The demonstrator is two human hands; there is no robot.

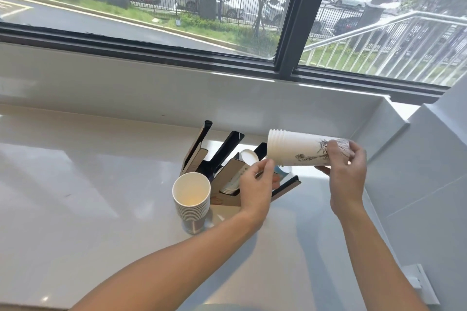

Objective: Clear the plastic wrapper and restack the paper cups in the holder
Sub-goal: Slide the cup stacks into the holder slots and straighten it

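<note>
My right hand (346, 171) grips the base end of a stack of white paper cups (293, 148) held sideways above the counter, rims pointing left. Crumpled clear plastic wrapper (343, 147) bunches at that base end under my fingers. My left hand (255, 184) sits just below the stack's rim end, fingers curled near its lower edge; whether they touch it I cannot tell. Behind and under my hands stands the black and brown slotted cup holder (222, 154), with cups and lids lying in its slots. A second stack of paper cups (191, 199) stands upright on the counter to the holder's left.
The white counter (88, 184) runs left and toward me. A white backsplash ledge and a large window lie behind the holder. A white wall (424, 184) closes off the right side, with a white fixture low on it.
</note>
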